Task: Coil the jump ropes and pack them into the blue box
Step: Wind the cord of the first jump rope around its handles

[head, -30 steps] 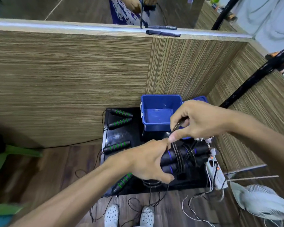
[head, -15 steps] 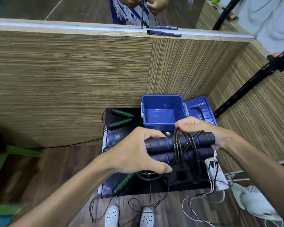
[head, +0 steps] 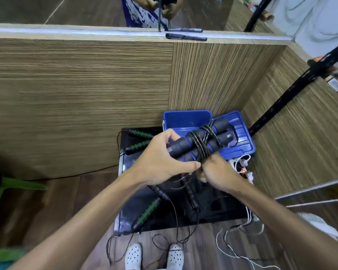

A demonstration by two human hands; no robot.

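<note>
— While the left hand (head: 160, 160) grips the near end of the two black handles with blue rings (head: 199, 143), what is the right hand doing?
— The right hand (head: 216, 169) is just under the bundle. Its fingers are curled, and it looks like it holds the black cord (head: 202, 145) that is wound round the middle of the handles. I cannot see its fingertips well.
— Where is the bundle?
— It is up in the air, tilted, over the front edge of the blue box (head: 185, 118). The far ends of the handles point at the blue lid (head: 240, 133), which lies open just beside the box on the right.
— Is the box open?
— Yes, I can see its blue inside.
— What sits under the hands?
— A black mat (head: 213, 209) on the wood floor (head: 47, 201). Two black handles with green stripes (head: 140, 141) lie on it, left of the box. One more green striped handle (head: 146, 213) lies near the front of the mat, with thin black cord running off onto the floor.
— Anything else?
— White shoes (head: 154, 257) show at the bottom. White wires (head: 232, 242) lie on the floor to the right. A pen (head: 185, 37) rests on top of the wood wall.
</note>
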